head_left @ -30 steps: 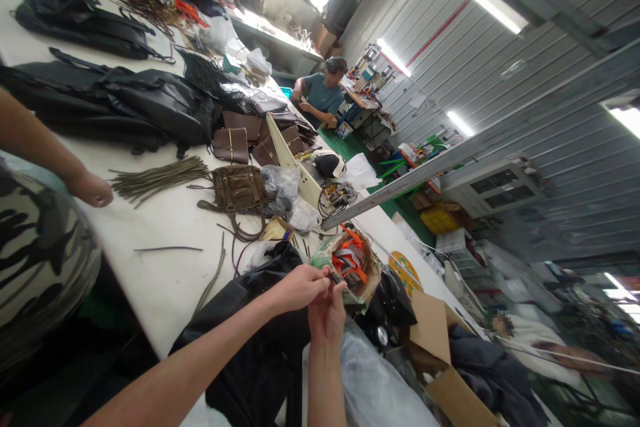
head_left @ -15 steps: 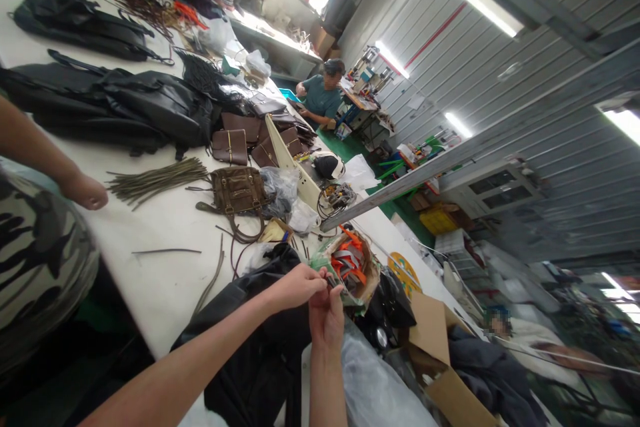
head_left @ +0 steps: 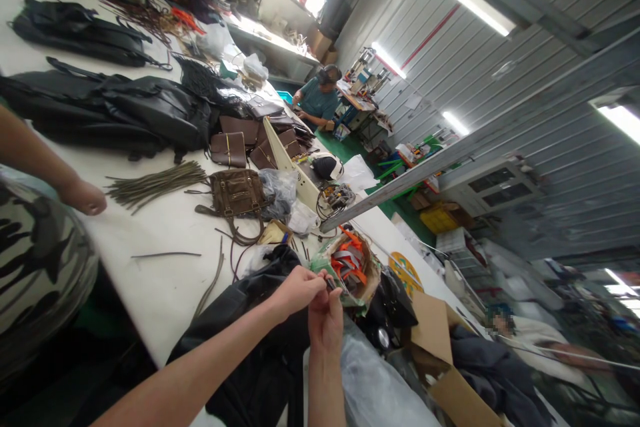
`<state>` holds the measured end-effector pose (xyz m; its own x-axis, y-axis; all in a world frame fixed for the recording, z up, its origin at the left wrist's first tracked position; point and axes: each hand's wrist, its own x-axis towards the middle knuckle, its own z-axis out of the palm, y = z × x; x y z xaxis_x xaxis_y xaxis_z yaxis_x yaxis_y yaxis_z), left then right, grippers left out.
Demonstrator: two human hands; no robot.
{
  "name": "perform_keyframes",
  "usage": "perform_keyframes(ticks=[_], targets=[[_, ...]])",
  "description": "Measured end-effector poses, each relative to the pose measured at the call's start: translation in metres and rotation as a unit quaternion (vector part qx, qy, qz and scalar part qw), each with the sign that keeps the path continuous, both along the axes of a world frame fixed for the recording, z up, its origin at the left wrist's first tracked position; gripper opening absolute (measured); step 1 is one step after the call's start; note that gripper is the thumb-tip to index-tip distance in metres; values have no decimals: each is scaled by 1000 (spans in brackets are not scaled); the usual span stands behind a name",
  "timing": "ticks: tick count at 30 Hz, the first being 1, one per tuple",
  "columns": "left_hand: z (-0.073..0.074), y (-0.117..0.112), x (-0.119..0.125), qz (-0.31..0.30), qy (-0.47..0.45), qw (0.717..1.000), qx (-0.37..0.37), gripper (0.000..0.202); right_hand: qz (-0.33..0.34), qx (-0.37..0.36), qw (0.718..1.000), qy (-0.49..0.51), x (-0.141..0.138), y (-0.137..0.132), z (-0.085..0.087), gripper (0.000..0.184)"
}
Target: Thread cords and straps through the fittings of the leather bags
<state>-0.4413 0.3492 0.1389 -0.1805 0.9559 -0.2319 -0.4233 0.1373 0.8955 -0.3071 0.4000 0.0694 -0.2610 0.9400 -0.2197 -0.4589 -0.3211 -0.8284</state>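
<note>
My left hand (head_left: 299, 290) and my right hand (head_left: 326, 323) meet at a bag of orange and grey strips (head_left: 350, 263). Both are closed, with fingertips pinched around a small dark piece (head_left: 331, 281), mostly covered by the fingers, whose kind I cannot make out. The open bag with the strips stands just beyond the fingertips. Black fabric (head_left: 265, 340) lies under my left forearm, and clear plastic sheeting (head_left: 375, 373) is beside my right forearm.
A brown handbag (head_left: 237, 193), a bundle of thin olive strips (head_left: 155, 183) and black bags (head_left: 115, 110) lie on the white table (head_left: 165, 287). A co-worker's hand (head_left: 85, 197) is at the left. An open cardboard box (head_left: 430, 327) stands right. Another person (head_left: 320, 100) sits farther back.
The view has shifted very slightly. My hands stay together at nearly the same spot, the fingers moving a little around the small dark piece.
</note>
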Motion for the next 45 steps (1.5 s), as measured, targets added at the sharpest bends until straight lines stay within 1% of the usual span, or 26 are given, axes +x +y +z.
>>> perform_keyframes(ticks=[4,9,12,16,21,27,30,33,36,39,42,45], targets=[[-1,1,1,6,-4,1000,-12,32,-9,-2,1000,-5,0,-1,0,58],[-9,3,5,16,-9,1000,-16,34,12,15,1000,-13,2,-1,1,56],[-11,3,9,23,-12,1000,-13,33,9,27,999,-20,2,-2,1,58],[-9,1,15,40,0,999,1,30,-4,25,999,-23,4,-1,-3,59],[-9,-1,23,48,29,998,34,34,-14,35,999,-32,5,-2,-7,57],[-7,-5,29,67,80,992,73,36,-10,9,1000,-19,5,-5,-7,56],[-8,-6,31,79,83,991,74,38,-8,-14,1000,7,6,-3,-8,53],[-9,-7,32,78,77,991,70,38,-7,-37,999,34,9,-1,-9,53],[-8,-9,32,73,67,993,61,37,-1,-45,998,48,13,-1,-7,52],[-2,-11,33,70,54,995,53,36,12,-48,998,46,15,-3,-2,53],[4,-11,34,71,35,996,41,34,16,-39,999,24,14,-7,4,59],[4,-11,35,85,9,996,10,34,10,-25,1000,0,9,-13,10,59]])
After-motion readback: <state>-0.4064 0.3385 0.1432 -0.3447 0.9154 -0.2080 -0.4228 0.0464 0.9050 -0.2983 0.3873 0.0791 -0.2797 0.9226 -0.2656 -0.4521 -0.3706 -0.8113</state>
